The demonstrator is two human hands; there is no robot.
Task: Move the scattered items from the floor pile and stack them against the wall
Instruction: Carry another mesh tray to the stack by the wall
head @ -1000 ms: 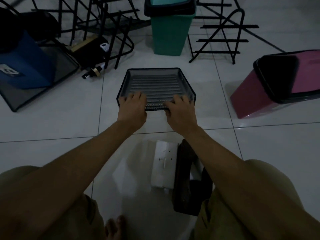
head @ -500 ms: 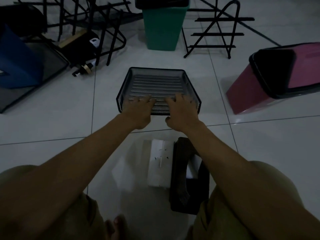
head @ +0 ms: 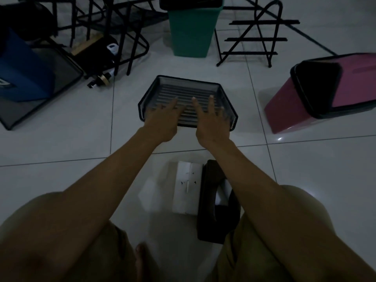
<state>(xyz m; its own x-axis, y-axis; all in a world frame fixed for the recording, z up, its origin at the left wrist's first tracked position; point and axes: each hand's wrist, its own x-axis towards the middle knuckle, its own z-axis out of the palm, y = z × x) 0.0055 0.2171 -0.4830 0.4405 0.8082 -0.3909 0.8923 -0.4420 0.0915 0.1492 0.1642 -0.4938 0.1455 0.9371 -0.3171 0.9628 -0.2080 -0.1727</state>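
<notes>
A black mesh tray [head: 189, 83] lies flat on the white tiled floor straight ahead. My left hand [head: 162, 119] and my right hand [head: 212, 121] are both over its near edge with fingers straight and spread, stretched out over the ribbed bottom; whether they touch it is unclear. Neither hand holds anything. Close to my knees lie a white box [head: 188, 188] and a black tissue holder [head: 213, 202], side by side.
A green bin [head: 192, 31] stands behind the tray. A pink bin [head: 317, 94] lies tipped on the right. On the left are a blue bin [head: 22, 72] on a mesh panel, black wire racks [head: 114, 27], and another rack [head: 256, 37] at back right.
My fingers, curled on the tray's near rim before, have straightened and reached forward over its inside. The tray has turned slightly, its right side nearer me.
</notes>
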